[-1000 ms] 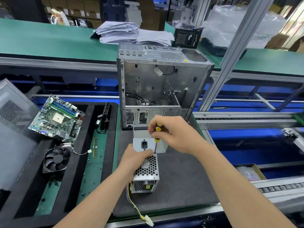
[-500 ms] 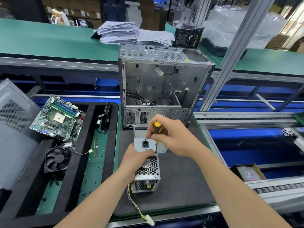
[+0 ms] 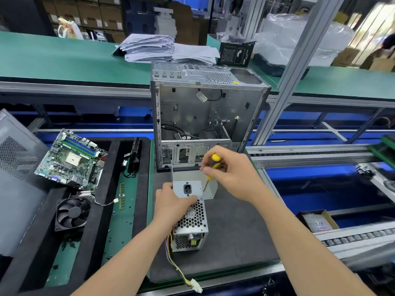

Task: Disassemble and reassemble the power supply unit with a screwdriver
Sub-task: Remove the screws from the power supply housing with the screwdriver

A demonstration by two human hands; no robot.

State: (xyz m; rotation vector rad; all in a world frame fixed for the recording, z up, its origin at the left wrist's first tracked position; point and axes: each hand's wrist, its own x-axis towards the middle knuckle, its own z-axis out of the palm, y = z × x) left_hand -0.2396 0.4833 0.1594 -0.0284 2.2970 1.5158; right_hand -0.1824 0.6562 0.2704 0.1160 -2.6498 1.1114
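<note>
Firmly brace the power supply unit (image 3: 193,218) beneath the gripping left hand (image 3: 171,202); with screwdriver (image 3: 214,162) pinched in right hand (image 3: 233,174) just beyond, press straight down, tip seated squarely, turning slowly.

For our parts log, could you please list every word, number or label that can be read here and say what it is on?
"850": on the black box behind the computer case, seen upside down; the smaller print beside it is unreadable.
Too small or blurred: white tag inside the case, yellow sticker on the power supply unit, motherboard markings, red print on the bag at right.
</note>
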